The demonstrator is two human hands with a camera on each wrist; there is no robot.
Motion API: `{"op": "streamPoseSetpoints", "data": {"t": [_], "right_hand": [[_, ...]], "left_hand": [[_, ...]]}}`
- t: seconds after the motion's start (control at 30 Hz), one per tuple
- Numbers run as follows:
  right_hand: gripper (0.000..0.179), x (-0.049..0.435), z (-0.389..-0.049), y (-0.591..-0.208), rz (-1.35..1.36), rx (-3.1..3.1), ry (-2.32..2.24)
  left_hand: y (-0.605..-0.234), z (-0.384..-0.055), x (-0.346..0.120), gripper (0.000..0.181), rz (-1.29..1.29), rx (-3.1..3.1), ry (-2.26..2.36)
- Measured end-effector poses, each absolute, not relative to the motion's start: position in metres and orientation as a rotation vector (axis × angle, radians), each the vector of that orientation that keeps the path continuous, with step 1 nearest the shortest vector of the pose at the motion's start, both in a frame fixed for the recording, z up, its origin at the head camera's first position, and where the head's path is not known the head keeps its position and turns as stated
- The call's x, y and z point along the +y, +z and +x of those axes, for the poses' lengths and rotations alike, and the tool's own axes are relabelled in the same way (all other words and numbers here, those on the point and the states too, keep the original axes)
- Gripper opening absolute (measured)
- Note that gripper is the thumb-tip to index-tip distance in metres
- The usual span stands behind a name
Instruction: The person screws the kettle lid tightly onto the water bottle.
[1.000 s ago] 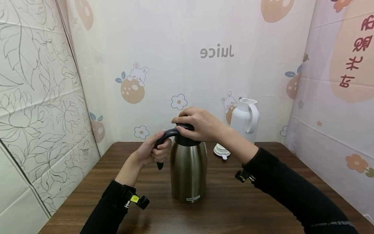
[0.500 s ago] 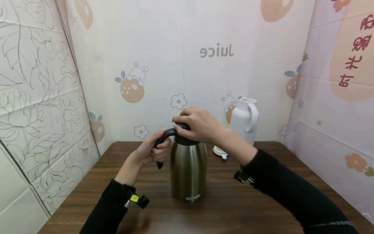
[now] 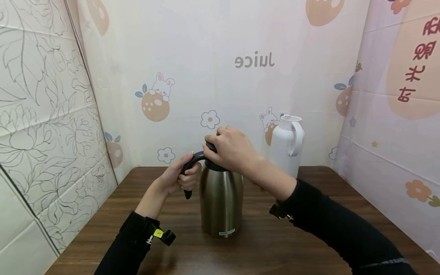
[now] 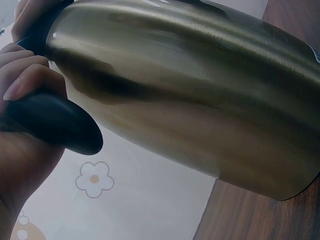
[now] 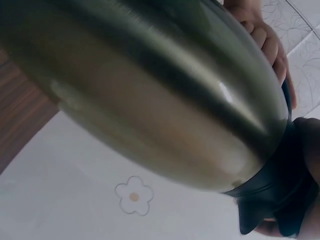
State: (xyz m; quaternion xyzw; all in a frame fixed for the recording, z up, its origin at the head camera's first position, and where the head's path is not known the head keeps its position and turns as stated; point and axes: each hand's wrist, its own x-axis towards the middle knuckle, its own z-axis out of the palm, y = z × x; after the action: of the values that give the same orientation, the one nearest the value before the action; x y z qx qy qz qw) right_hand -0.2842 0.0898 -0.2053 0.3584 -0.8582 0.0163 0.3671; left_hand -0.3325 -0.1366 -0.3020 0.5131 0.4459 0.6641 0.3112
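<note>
A brushed gold-brown metal thermos jug (image 3: 221, 204) stands upright on the wooden table. My left hand (image 3: 181, 175) grips its black curved handle (image 4: 62, 124), fingers wrapped round and thumb on top. Over the jug's mouth, my right hand (image 3: 234, 149) holds the black lid (image 3: 211, 147) with bent fingers and thumb. Most of the lid is hidden under that hand. In the right wrist view, the black collar (image 5: 280, 172) and spout show below the lid, close to the right hand's fingers.
Behind and to the right stands a white jug (image 3: 284, 143) with a white handle, partly covered by the right forearm. A patterned cloth wall (image 3: 192, 49) closes off the table's back. Each sleeve carries a small strapped wrist camera (image 3: 167, 237).
My right hand has turned on the lid, its wrist and forearm swinging slightly left and down. The forearm now covers the white cap lying behind. The left hand keeps its hold on the handle.
</note>
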Motion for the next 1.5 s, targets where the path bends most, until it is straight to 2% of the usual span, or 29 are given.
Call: {"op": "streamPoseSetpoints", "data": {"t": [0.23,0.6,0.87,1.03,1.33,1.5], "right_hand": [[0.027,0.078,-0.276,-0.204,0.751,-2.297,0.025],[0.036,0.074,-0.265,-0.193,0.643,-2.507,0.012],[0.064,0.081,-0.263,-0.189,0.655,-2.607,-0.037],[0.063,0.095,-0.266,-0.179,0.786,-2.612,0.092],[0.045,0.127,-0.288,-0.161,1.292,-2.434,0.355],[0.042,0.132,-0.303,-0.163,1.478,-2.325,0.413]], "left_hand": [[-0.302,-0.332,-0.137,0.054,1.352,1.18,1.759],[-0.302,-0.332,-0.136,0.054,1.344,1.168,1.761],[-0.302,-0.333,-0.136,0.054,1.361,1.151,1.761],[-0.302,-0.332,-0.136,0.053,1.356,1.14,1.759],[-0.303,-0.333,-0.136,0.052,1.36,1.116,1.767],[-0.303,-0.332,-0.136,0.053,1.353,1.131,1.767]]}}
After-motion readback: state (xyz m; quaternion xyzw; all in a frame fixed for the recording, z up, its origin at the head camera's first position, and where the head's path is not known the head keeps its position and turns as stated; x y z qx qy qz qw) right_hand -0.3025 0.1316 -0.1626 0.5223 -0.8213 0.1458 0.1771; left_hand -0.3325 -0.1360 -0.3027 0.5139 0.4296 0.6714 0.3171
